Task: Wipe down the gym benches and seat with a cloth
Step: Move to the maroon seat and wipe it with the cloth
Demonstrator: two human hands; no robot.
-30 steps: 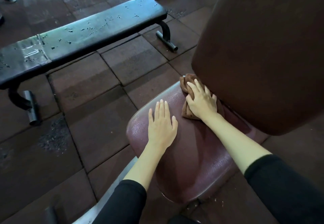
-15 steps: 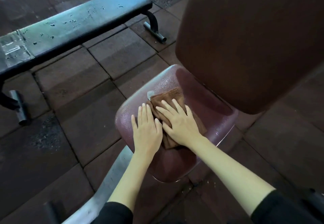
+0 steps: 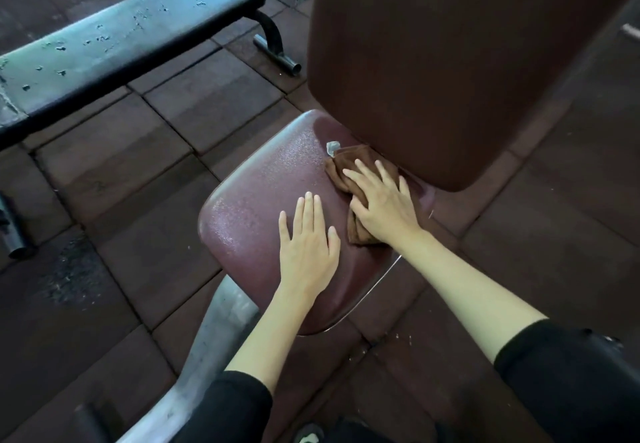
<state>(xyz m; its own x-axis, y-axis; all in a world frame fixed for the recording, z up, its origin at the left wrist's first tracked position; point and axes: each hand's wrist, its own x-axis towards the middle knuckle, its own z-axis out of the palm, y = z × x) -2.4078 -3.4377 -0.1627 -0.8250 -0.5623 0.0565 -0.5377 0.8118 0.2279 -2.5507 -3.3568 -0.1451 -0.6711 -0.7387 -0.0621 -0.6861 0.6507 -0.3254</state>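
- Brown cloth [image 3: 349,174] is lying bunched at the rear edge of the maroon seat [image 3: 256,207], just under the backrest [image 3: 450,61].
- Right hand [image 3: 384,207] is pressing the cloth flat with spread, nearly straight fingers and is not clutching it. Half a second ago it was working mid-seat beside the other hand, so the stroke is travelling rearward again.
- Left hand [image 3: 308,245] is resting open and flat on the middle of the seat, bracing.
- Judgement: the seat is receiving repeated passes. The black flat bench [image 3: 121,44], standing well apart across the rubber floor tiles [image 3: 207,103], is probably awaiting wiping.
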